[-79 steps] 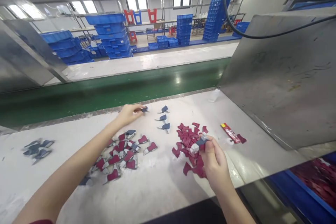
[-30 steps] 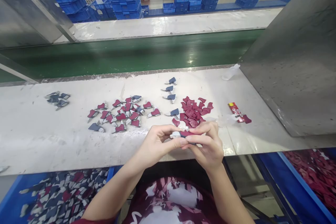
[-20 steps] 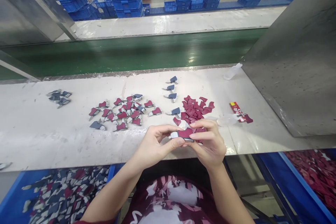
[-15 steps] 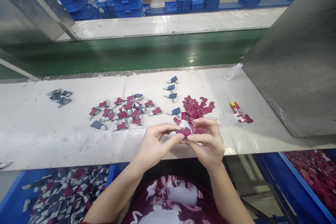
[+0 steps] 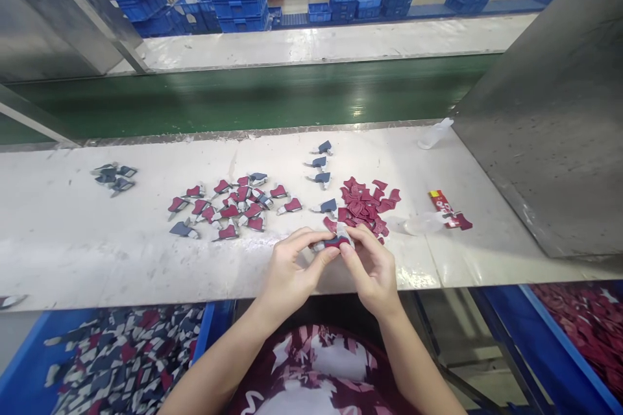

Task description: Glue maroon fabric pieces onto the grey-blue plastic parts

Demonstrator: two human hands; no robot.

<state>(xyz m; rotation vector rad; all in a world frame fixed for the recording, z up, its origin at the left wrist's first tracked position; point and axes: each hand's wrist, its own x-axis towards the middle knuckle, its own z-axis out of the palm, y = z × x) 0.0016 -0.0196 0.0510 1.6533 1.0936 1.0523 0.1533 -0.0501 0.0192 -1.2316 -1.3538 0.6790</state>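
Having closed in on the other side since the earlier frame, the right hand (image 5: 377,277) joins the left hand (image 5: 288,272), fingertips clamped on a maroon-and-blue piece (image 5: 335,242) above the white table (image 5: 195,282), seemingly light, stiff, and best gripped by its ends.

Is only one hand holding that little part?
No, the left hand and right hand both pinch the maroon-and-grey part.

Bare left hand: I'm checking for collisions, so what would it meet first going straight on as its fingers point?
The small maroon, navy and pale-grey part at the left hand's own fingertips, then probably the bare right hand; depth is unclear.
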